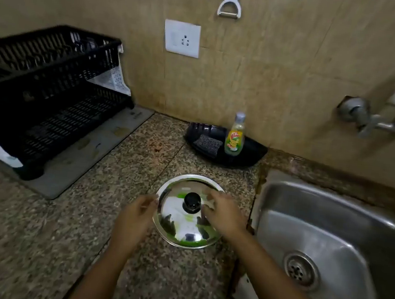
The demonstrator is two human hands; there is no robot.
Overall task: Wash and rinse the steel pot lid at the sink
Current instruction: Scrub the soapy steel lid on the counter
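Observation:
The steel pot lid (183, 223) lies dome-up on the granite counter, left of the sink (325, 226). It has a black knob (192, 202) in the middle. My left hand (135, 218) is at the lid's left rim, fingers curled near the edge. My right hand (225, 215) reaches over the lid's right side, fingers spread close to the knob. Neither hand clearly holds the lid. A dish soap bottle (235, 136) and a dark scrub pad (208, 143) sit on a black tray (252, 152) behind the lid.
A black dish rack (44, 89) stands on a grey mat at the left. The wall tap (375, 119) is at the right above the sink; the drain (300, 271) is dry. A socket (182, 38) and a peeler (230, 3) hang on the wall.

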